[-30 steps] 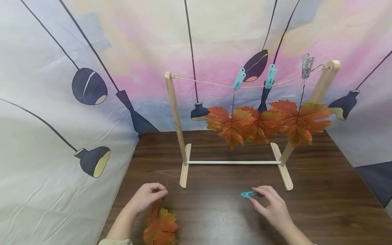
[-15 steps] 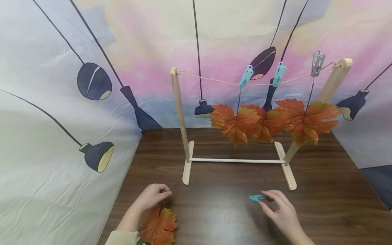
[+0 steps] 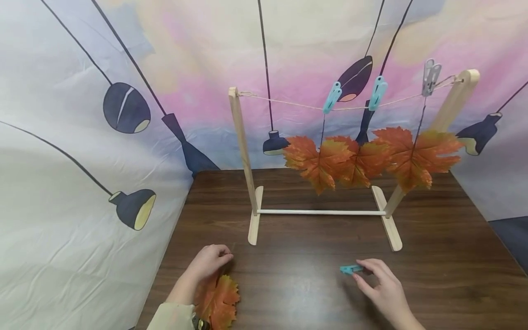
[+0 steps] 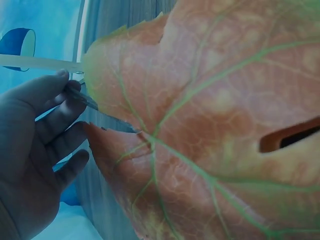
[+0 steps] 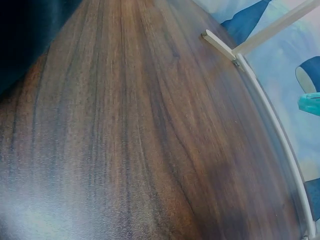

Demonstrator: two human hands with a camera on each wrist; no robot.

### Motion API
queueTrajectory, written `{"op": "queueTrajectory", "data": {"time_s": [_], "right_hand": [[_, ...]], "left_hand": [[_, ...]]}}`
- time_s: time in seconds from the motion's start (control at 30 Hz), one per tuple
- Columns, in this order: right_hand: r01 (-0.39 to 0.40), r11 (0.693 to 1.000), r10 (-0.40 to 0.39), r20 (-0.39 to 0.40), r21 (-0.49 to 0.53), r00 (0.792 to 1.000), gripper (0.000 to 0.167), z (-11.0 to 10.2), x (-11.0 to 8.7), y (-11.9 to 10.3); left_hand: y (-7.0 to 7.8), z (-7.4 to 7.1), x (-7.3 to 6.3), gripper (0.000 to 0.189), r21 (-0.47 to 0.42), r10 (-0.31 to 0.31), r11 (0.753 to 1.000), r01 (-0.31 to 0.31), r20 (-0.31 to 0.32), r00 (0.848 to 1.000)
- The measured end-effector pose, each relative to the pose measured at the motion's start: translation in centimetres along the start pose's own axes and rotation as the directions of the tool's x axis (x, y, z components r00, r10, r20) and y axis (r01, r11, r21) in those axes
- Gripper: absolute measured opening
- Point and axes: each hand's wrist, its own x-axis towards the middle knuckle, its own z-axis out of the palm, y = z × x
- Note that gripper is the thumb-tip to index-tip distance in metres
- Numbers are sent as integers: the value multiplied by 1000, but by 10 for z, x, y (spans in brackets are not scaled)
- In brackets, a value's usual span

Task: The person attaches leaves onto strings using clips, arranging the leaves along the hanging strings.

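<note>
My left hand (image 3: 209, 262) pinches the thin stem of an orange artificial maple leaf (image 3: 221, 302) at the table's front left. In the left wrist view the leaf (image 4: 200, 115) fills most of the picture, its stem between thumb and fingertips of the left hand (image 4: 42, 115). At the front right, my right hand (image 3: 381, 286) holds a teal clothespin (image 3: 349, 269) between thumb and fingers, its nose pointing left. The right wrist view shows the tip of a teal clothespin (image 5: 310, 103) at its right edge; the right hand itself is outside that view.
A wooden stand with a left post (image 3: 243, 151) and right post (image 3: 449, 110) carries a sagging string (image 3: 288, 103). Teal clothespins (image 3: 332, 97) and a grey clothespin (image 3: 431, 78) hang leaves (image 3: 319, 162) from it. A white rod (image 3: 321, 212) joins the feet on the wooden table (image 3: 297, 256).
The head view has shifted, so the stand sits further right and slightly higher. The left hand stays on the stem; the right hand, with the clothespin, has moved slightly right and down in view.
</note>
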Motion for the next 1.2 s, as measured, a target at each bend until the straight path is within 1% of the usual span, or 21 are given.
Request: {"op": "queueTrajectory", "data": {"time_s": [0.17, 0.3, 0.47, 0.57, 0.67, 0.77, 0.87, 0.97, 1.07, 1.2], "right_hand": [[-7, 1000, 7, -8, -3, 1000, 38, -1, -2, -1], [-7, 1000, 7, -9, -12, 1000, 32, -2, -2, -2], [-5, 1000, 5, -10, -21, 1000, 34, -3, 0, -2], [16, 1000, -17, -28, -22, 999, 34, -2, 1, -2], [41, 999, -42, -45, -19, 998, 39, -1, 2, -2], [37, 999, -38, -38, -23, 999, 44, -1, 2, -3], [22, 999, -23, -24, -34, 999, 49, -2, 2, -3], [-3, 999, 2, -13, -51, 1000, 50, -3, 2, -4], [-19, 998, 18, -10, -57, 1000, 48, -4, 1, -4], [-31, 998, 30, -10, -56, 999, 45, -5, 1, -4]], "left_hand": [[-1, 3, 3, 6, -1, -56, 998, 56, -42, 998], [0, 1, 4, 7, -16, -66, 998, 65, -77, 995], [-1, 1, 3, 5, 4, -69, 998, 70, -105, 992], [-3, 4, 2, 6, 31, -80, 996, 84, -110, 991], [-3, 9, 2, 7, 52, -80, 995, 86, -110, 991], [-2, 14, 3, 7, 50, -78, 995, 83, -104, 992], [-2, 18, 5, 5, 25, -90, 995, 93, -98, 991], [-1, 23, 6, 4, -8, -111, 994, 111, -104, 988], [-1, 27, 8, 6, -15, -111, 994, 110, -156, 981], [-2, 35, 11, 10, 12, -104, 994, 110, -253, 962]]}}
